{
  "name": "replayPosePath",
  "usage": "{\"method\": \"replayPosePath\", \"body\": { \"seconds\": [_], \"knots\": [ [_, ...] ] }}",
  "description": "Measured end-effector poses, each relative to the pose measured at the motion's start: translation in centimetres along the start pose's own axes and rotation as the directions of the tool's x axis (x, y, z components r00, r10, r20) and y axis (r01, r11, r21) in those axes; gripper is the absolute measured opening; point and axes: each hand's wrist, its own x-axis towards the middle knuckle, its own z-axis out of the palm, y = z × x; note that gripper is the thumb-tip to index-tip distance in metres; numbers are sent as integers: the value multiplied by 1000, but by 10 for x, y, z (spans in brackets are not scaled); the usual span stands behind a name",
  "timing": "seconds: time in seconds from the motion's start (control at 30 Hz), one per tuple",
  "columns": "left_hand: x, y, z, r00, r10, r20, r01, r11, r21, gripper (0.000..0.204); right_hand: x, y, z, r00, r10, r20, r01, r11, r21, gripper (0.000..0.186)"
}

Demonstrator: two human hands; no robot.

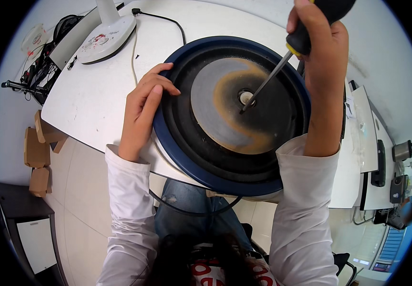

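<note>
A round appliance (pixel 175 143) with a dark blue rim and a black inner pan lies on the white table. At its middle is a grey metal plate (pixel 205 90) with a brown scorched ring and a small pale round button in the centre. My right hand (pixel 323 57) grips the black and yellow handle of a screwdriver (pixel 275 72). Its shaft slants down to the left, and the tip lies by the central button; whether it touches is unclear. My left hand (pixel 145 107) rests on the left rim, fingers spread over the edge.
The white table (pixel 91 95) carries a lamp base (pixel 105 40) at the far left and a black plug with its cord (pixel 165 18). A small dark screw (pixel 137 56) lies nearby. Cardboard boxes (pixel 37 148) and a dark cabinet (pixel 27 214) stand on the floor at left.
</note>
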Motion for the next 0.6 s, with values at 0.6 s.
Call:
{"method": "replayPosePath", "body": {
  "seconds": [0.6],
  "knots": [
    [0,2,1,1000,-19,-14,19,1000,-9,30,-4,1,-1,934,286,213,-275,958,-80,33]
  ]
}}
